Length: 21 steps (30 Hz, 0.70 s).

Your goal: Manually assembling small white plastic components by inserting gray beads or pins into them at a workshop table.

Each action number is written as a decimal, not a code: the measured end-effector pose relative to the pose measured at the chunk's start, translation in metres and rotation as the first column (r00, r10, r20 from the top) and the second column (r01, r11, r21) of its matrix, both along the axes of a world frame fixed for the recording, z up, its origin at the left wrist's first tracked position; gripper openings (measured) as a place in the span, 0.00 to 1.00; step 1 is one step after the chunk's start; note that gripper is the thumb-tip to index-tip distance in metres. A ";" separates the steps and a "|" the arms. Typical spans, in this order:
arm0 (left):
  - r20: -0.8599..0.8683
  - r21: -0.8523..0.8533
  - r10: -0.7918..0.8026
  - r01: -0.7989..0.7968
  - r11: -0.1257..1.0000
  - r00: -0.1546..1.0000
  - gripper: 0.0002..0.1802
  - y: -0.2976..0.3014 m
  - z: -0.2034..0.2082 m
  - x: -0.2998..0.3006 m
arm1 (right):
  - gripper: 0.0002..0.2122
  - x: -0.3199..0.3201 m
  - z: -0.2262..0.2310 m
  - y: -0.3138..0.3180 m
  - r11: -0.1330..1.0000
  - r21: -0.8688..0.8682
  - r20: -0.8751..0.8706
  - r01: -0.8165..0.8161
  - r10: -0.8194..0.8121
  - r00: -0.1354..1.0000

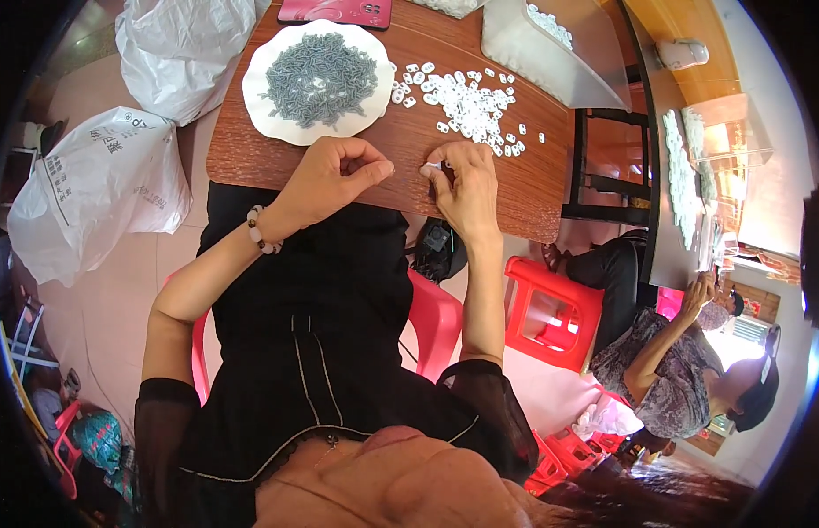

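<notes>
My left hand (332, 183) is closed in a pinch above the table's near edge, just below the plate; whatever its fingertips hold, if anything, is hidden. To its right, my right hand (466, 187) pinches a small white plastic piece (432, 167) between thumb and fingers. A white scalloped plate (260, 92) carries a heap of small, thin grey pieces (321, 79) that look like screws. Beyond my right hand, loose white plastic pieces (466, 106), rounded with dark holes, lie spread on the brown wooden table (524, 198).
A pink phone (334, 11) lies behind the plate. At the far right, a translucent bin (550, 57) holds more white pieces. White sacks (101, 189) stand left of the table. A red stool (554, 314) and a seated person (664, 370) working at another table are to the right.
</notes>
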<state>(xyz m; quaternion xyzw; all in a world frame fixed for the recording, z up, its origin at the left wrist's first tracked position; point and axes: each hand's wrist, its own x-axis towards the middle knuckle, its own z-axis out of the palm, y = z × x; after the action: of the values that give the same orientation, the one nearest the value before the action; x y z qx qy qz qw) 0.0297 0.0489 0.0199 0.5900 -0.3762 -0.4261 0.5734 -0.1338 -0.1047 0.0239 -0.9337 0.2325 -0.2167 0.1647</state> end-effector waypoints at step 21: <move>-0.009 -0.018 0.054 -0.054 0.998 0.999 0.11 -0.001 -0.005 0.002 | 0.05 0.007 0.006 0.030 0.595 0.801 0.267 -0.073 -0.245 0.932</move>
<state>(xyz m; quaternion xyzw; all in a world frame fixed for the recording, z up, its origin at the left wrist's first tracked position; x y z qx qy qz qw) 0.0315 0.0484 0.0154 0.5929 -0.3614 -0.4097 0.5916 -0.1265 -0.0750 0.0299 -0.6934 0.3172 -0.2596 0.5926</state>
